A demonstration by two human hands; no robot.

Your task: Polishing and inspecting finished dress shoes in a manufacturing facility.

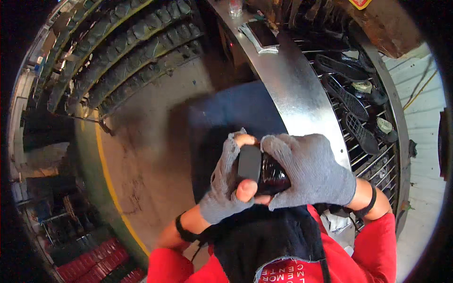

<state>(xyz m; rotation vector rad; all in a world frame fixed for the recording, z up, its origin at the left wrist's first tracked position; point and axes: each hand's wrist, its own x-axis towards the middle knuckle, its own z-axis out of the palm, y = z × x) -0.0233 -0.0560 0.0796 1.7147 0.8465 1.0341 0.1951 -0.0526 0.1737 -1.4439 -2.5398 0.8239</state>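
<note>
A black shoe (pixel 272 173) is held up in front of my chest, its glossy upper toward the right and its matte dark sole end (pixel 249 162) toward the left. My left hand (pixel 221 188), in a grey knit glove with bare thumb and fingertips, is closed around the sole side. From the right, my right hand (pixel 311 167), also grey-gloved, wraps over the glossy upper. Both hands cover much of the shoe, so its full shape is hidden. Beneath it lies a dark blue-black flat surface (pixel 236 106).
A curved metal ledge (pixel 302 80) borders a rod conveyor carrying several black soles (pixel 347 96) and shoes on the right. A phone (pixel 262 34) lies on a cloth, near a clear bottle (pixel 235 8). Shoe racks (pixel 137 35) stand far left, beyond a yellow floor line (pixel 107 177).
</note>
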